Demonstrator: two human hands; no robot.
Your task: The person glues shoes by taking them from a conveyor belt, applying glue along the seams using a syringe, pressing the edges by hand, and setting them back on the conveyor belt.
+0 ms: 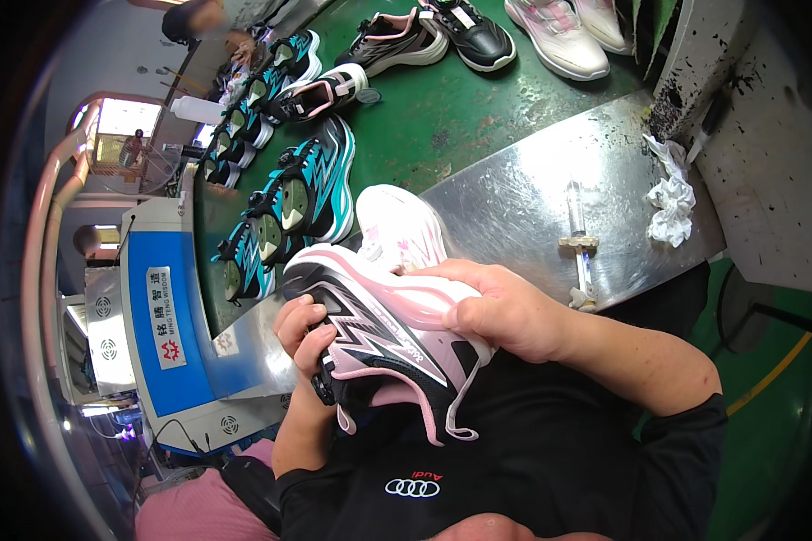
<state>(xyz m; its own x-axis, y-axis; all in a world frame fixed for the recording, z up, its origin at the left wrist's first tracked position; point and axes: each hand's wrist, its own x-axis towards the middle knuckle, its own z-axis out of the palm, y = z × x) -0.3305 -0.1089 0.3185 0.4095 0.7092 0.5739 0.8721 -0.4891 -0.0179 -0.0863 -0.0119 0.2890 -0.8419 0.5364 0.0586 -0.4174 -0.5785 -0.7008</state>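
Observation:
A pink, black and white sneaker [383,329] is held up in front of my chest, tilted on its side with its thick sole facing away from me. My left hand [302,334] grips it by the upper, fingers curled over the black and pink side. Around the heel end of the sole my right hand [496,302] is closed, thumb pressed along the sole's edge. Just beyond it a white and pink shoe [399,224] rests at the metal plate's edge, partly hidden by the held sneaker.
Several teal and black sneakers [320,180] line the green table's left side. Black and pink sneakers [392,41] and white shoes [564,36] stand at the back. On the metal plate [514,198] lie a syringe-like tool [577,243] and crumpled tissue [670,198]. A blue-fronted machine [167,307] stands left.

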